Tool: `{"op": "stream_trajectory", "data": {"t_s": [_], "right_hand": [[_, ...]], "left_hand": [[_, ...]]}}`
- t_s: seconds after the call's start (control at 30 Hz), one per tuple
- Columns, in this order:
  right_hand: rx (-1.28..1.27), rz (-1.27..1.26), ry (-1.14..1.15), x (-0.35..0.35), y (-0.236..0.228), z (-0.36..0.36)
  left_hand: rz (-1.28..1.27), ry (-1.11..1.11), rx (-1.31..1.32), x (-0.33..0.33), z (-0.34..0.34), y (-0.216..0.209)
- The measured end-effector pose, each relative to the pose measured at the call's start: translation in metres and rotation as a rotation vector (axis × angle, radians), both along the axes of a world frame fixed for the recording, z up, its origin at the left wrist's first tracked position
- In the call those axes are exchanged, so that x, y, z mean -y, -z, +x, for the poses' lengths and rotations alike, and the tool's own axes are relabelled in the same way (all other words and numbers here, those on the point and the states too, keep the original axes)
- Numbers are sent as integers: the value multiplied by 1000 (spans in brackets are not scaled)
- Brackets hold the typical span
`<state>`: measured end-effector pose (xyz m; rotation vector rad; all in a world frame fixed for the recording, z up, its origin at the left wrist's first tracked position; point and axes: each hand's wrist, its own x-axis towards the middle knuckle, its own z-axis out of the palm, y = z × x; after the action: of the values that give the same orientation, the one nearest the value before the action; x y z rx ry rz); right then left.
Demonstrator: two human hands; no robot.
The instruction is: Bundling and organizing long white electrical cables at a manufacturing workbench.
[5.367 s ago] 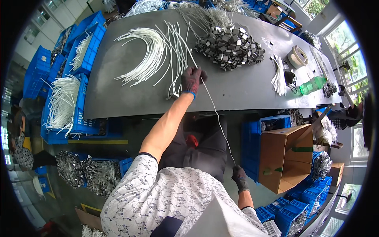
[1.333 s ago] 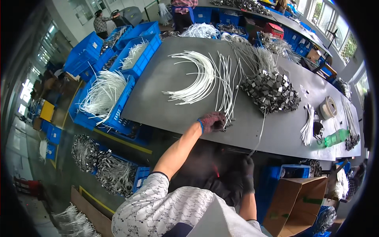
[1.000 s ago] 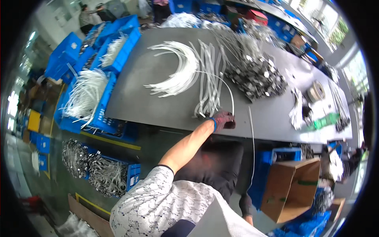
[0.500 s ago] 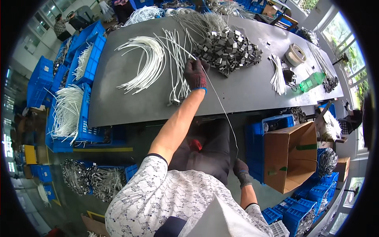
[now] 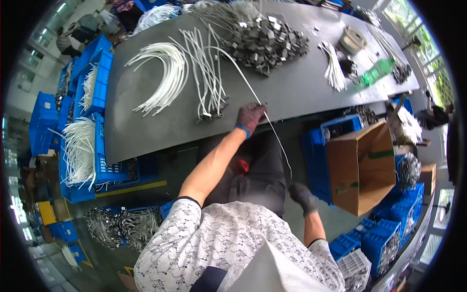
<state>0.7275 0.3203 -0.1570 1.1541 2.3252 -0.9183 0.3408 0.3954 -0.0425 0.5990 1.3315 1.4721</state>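
My left hand (image 5: 250, 117), in a dark red and grey knit glove, is closed on a long white cord (image 5: 242, 74) at the table's front edge. The cord's far end curves back over the table toward the strands on the left. From this hand a thin pale wire (image 5: 279, 143) runs down to my right hand (image 5: 302, 196), gloved in grey, low beside my right thigh. The right hand is slightly blurred, with its fingers closed at the wire's lower end. Left of the cord lie loose white strands (image 5: 199, 68) with dark end pieces and a curved white bundle (image 5: 170, 73).
A heap of small dark blocks (image 5: 267, 44) covers the table's far middle. Farther right are a white bundle (image 5: 333, 68), a tape roll (image 5: 353, 40) and a green bottle (image 5: 378, 71). An open cardboard box (image 5: 343, 168) stands right of my legs; blue crates (image 5: 100, 138) stand left.
My left hand has come down along the cord, from beside the dark heap to the table's front edge. More white cord now shows beyond it. The right hand stays low at the wire's end.
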Motion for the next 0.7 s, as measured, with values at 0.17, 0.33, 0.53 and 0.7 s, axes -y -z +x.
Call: {"op": "stream_trajectory", "data": {"t_s": [0.17,0.33,0.53,0.7], "right_hand": [[-681,1,324,-57,-132,-152],[-902,-542,842,-64,-162,-187],[-1025,152,177,-86,-76,-203],[-1055,472,33,-89,-85,-249]], "left_hand": [[-13,123,115,8,2,-15],[39,225,165,30,-20,-25],[-15,297,-215,61,-14,-54],[82,218,-377,75,-16,-33]]}}
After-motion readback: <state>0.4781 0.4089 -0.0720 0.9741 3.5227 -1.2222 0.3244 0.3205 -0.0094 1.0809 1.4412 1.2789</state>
